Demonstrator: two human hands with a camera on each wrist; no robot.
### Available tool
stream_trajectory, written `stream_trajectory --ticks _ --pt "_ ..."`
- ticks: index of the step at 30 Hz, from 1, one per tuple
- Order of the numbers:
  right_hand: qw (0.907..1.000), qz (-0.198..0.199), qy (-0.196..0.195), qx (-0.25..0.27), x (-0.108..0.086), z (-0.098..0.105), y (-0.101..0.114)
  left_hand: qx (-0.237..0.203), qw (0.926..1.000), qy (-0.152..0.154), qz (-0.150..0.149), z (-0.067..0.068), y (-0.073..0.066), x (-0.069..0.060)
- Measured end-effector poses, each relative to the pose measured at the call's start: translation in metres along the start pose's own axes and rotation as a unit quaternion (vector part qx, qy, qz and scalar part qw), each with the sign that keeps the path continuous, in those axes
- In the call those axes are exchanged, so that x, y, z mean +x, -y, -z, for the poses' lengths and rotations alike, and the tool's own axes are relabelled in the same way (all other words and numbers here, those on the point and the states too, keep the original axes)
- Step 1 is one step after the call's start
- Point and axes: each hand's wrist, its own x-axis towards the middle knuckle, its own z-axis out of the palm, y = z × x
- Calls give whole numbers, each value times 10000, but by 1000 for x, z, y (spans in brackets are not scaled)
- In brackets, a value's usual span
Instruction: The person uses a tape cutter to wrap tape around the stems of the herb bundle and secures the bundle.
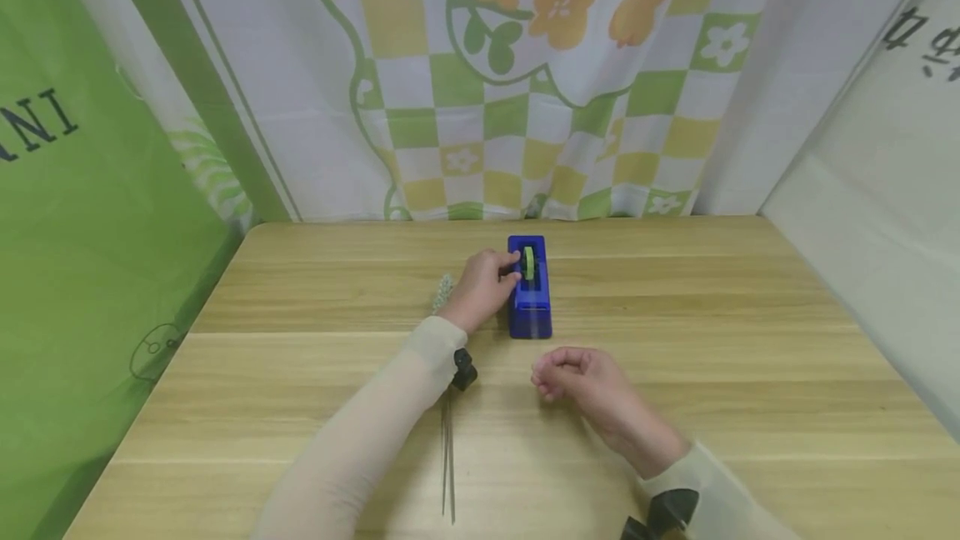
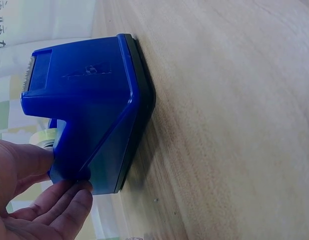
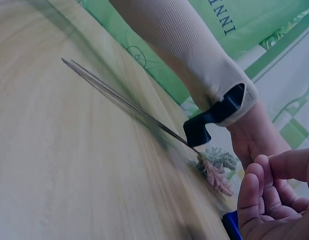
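Note:
A blue tape dispenser point(image 1: 531, 322) stands on the table, with a pale green tape roll point(image 1: 529, 263) inside it. My left hand point(image 1: 482, 286) grips its left side, thumb and fingers curled at the wall beside the roll. In the left wrist view, the dispenser's toothed cutter point(image 2: 28, 74) shows. Nearer to me, my right hand point(image 1: 588, 390) hovers apart from the dispenser. Its thumb and forefinger tips meet, the other fingers curled; nothing can be made out between them. Under my left forearm lie thin-stemmed flower sprigs point(image 3: 217, 175), with pink and grey-green heads.
The wooden table point(image 1: 712, 340) meets a checked, flower-print curtain point(image 1: 480, 132) at the back. A green cloth point(image 1: 90, 215) hangs on the left and a white one point(image 1: 877, 190) on the right. The sprigs' bare stems point(image 1: 448, 465) point toward the near edge.

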Motion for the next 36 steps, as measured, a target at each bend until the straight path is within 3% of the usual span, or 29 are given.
stream_trajectory --ticks 15,36 --pt "9999 -99 -21 -64 -17 -1 -5 -121 9999 23 -21 0 0 0" --pt "9996 -144 73 233 -37 -6 -13 -168 9998 53 -53 -1 -1 -3"
